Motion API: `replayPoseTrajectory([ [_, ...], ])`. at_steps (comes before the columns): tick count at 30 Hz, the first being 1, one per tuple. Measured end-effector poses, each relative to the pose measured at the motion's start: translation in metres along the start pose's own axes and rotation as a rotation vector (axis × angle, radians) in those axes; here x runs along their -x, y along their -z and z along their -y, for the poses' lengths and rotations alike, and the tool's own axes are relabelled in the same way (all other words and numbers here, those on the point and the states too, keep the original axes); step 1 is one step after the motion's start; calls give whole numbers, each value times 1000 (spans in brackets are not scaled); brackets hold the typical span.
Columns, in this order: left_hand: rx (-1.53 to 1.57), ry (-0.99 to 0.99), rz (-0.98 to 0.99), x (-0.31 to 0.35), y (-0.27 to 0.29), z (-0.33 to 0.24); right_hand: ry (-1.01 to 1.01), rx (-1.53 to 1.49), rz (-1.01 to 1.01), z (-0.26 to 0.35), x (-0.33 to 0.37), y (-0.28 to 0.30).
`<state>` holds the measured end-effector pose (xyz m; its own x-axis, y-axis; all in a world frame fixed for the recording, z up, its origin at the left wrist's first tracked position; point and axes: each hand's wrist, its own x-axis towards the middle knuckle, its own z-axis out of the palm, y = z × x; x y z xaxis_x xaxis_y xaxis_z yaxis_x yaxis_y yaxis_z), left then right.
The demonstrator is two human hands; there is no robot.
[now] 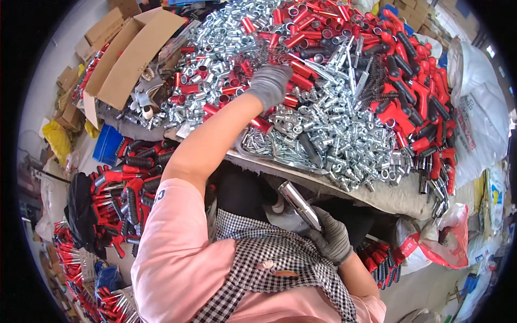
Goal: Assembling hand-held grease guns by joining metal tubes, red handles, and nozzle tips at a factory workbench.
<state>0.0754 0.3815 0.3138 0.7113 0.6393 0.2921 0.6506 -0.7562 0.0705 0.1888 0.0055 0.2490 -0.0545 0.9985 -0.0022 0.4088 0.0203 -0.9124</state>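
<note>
My left hand (269,86), in a grey striped glove, reaches into the heap of metal parts on the bench. Its fingers are bent together over red tubes and thin coil springs (264,56); whatever they hold is hidden by the hand. Close to my lap, my right hand (331,237), gloved the same way, is closed around a shiny chrome tube (299,204). The tube tilts up to the left, its open end away from the hand. Short red tubes (260,123) and silver fittings (301,121) lie around my left wrist.
Red pistol-shaped handles with black grips (406,91) pile up on the right of the bench (385,197). Dark springs (375,81) lie beside them. An open cardboard box (116,67) stands at far left, above a blue bin (107,145). More finished-looking red tools (132,188) are stacked at left.
</note>
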Motion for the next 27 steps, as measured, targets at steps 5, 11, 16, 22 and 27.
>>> replayPoseTrajectory([
  [5, 1105, 448, -237, 60, -8, -10, -64, -498, -102, -14, 10, -10],
  [11, 2759, 791, 240, 117, -23, -49, -155, -850, -211, 2, 0, -16],
  [16, 2754, 517, 257, 143, -28, -70, -124, -845, -137, 10, 8, -15],
  [22, 2548, 346, 110, 152, -11, -96, -152, -937, -67, 16, 17, -12],
  [27, 2343, 245, 146, 162, -10, -99, -143, -970, -57, 11, 15, -17],
])
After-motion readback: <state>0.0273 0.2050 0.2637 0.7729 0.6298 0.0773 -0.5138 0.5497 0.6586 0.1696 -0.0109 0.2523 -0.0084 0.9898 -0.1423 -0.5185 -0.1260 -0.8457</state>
